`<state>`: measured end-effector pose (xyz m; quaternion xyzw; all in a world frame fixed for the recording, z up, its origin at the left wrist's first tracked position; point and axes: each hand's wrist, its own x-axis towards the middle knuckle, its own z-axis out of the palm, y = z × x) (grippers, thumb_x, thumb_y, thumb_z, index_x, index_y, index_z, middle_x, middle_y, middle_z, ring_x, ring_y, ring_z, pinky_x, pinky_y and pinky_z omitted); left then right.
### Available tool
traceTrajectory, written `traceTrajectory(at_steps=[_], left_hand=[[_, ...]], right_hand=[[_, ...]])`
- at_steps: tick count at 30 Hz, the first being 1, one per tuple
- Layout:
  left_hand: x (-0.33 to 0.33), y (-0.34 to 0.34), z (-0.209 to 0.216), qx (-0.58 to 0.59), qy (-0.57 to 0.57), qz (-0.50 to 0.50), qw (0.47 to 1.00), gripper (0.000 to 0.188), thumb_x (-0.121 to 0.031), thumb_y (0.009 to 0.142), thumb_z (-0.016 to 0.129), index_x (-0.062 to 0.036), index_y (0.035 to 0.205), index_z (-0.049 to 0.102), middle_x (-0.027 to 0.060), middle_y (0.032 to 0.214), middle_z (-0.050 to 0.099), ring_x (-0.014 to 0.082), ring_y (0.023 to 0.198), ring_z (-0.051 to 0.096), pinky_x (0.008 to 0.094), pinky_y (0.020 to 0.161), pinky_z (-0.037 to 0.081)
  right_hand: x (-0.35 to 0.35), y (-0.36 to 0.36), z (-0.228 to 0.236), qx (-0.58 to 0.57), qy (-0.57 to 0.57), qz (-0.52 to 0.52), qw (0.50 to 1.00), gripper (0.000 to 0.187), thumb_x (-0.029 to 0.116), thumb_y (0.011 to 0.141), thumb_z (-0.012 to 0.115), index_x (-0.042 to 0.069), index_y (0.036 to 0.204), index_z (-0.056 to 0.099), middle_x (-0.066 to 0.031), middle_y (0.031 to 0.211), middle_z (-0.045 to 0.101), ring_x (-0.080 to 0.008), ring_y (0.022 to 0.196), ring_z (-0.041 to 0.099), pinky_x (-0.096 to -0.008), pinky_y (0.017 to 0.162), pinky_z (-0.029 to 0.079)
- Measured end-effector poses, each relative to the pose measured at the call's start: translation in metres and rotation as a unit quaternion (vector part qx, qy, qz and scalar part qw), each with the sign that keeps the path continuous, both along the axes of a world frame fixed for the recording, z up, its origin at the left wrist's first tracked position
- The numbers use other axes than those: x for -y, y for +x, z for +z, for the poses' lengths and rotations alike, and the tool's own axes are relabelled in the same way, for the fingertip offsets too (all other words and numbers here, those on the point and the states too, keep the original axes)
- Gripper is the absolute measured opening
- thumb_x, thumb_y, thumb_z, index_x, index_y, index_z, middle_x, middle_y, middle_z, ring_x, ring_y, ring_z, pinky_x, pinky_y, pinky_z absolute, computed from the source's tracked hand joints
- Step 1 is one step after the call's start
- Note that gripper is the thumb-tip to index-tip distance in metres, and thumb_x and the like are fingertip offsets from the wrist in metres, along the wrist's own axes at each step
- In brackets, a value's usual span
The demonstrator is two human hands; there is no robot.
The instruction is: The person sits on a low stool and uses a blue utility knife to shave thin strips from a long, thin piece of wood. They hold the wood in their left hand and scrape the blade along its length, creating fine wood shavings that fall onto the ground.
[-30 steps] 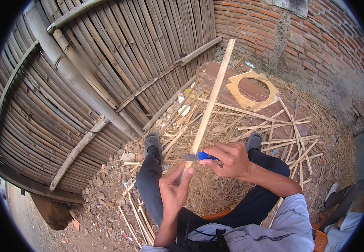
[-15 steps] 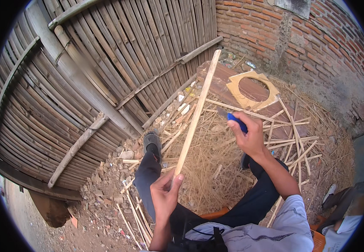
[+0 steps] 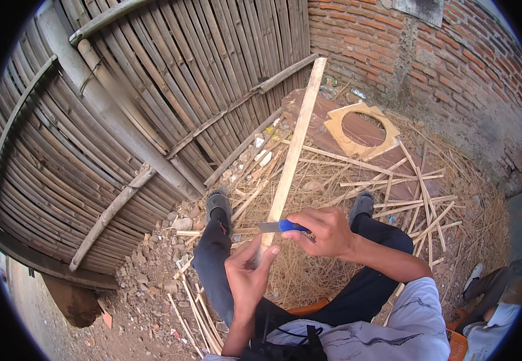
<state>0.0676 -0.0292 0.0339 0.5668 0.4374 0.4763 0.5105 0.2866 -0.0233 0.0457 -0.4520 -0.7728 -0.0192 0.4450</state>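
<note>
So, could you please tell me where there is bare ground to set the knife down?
Bare dirt lies at lower left, between the bamboo fence and the rubble. Ahead, shavings and bamboo strips crowd the ground up to the brick wall.

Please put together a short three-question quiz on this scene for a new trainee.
1. True or false: the left hand grips the lower end of the long bamboo strip.
2. What does the right hand hold? A) a hammer B) a blue-handled knife C) a saw
3. Fill in: the flat board with a round hole lies near the ____ wall.

Key: 1 true; 2 B, its blade set against the strip; 3 brick.
</note>
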Motion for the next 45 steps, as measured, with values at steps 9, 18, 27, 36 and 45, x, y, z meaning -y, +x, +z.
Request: traceTrajectory(at_steps=[9,18,27,36,45], left_hand=[[0.006,-0.010,-0.008,-0.025,-0.034,-0.006,0.999,0.041,-0.006,0.098,0.083,0.0051,0.136,0.074,0.0024,0.099,0.073,0.0045,0.083,0.059,0.0217,0.068,0.046],[0.016,-0.041,-0.040,-0.016,-0.057,-0.041,0.997,0.035,-0.008,0.100,0.082,0.0039,0.133,0.076,0.0019,0.096,0.073,0.0031,0.081,0.058,0.0206,0.066,0.044],[0.008,-0.095,-0.052,-0.120,-0.120,-0.081,0.982,0.031,-0.016,0.106,0.077,0.0038,0.130,0.078,0.0009,0.086,0.070,0.0014,0.068,0.054,0.0206,0.058,0.041],[-0.018,-0.061,-0.043,0.000,-0.140,-0.113,0.984,0.048,-0.034,0.119,0.049,0.0072,0.124,0.074,0.0024,0.075,0.063,0.0070,0.053,0.053,0.0238,0.047,0.042],[-0.023,-0.023,-0.025,0.082,-0.154,-0.182,0.968,0.047,-0.034,0.120,0.047,0.0059,0.130,0.070,0.0012,0.078,0.063,0.0070,0.056,0.053,0.0243,0.050,0.043]], right_hand=[[-0.010,0.024,0.009,-0.027,0.011,-0.056,0.998,0.028,0.027,0.095,0.085,0.001,0.103,0.077,-0.0121,0.086,0.078,-0.0260,0.066,0.076,-0.0346,0.056,0.058],[-0.041,0.074,0.008,-0.072,-0.015,-0.133,0.988,0.033,0.032,0.102,0.078,-0.001,0.107,0.078,-0.0141,0.083,0.079,-0.0230,0.065,0.075,-0.0350,0.058,0.056],[-0.088,0.205,0.010,-0.153,-0.038,-0.349,0.924,0.038,0.036,0.107,0.070,-0.001,0.108,0.078,-0.0057,0.072,0.065,-0.0133,0.069,0.053,-0.0349,0.066,0.046],[-0.050,0.069,-0.008,-0.048,-0.046,-0.140,0.988,0.040,0.043,0.106,0.072,0.005,0.112,0.078,-0.0123,0.077,0.075,-0.0242,0.060,0.071,-0.0385,0.053,0.052],[-0.011,0.007,-0.004,0.024,-0.050,-0.011,0.998,0.028,0.036,0.100,0.078,0.010,0.111,0.077,-0.0073,0.087,0.077,-0.0246,0.062,0.073,-0.0364,0.052,0.055]])
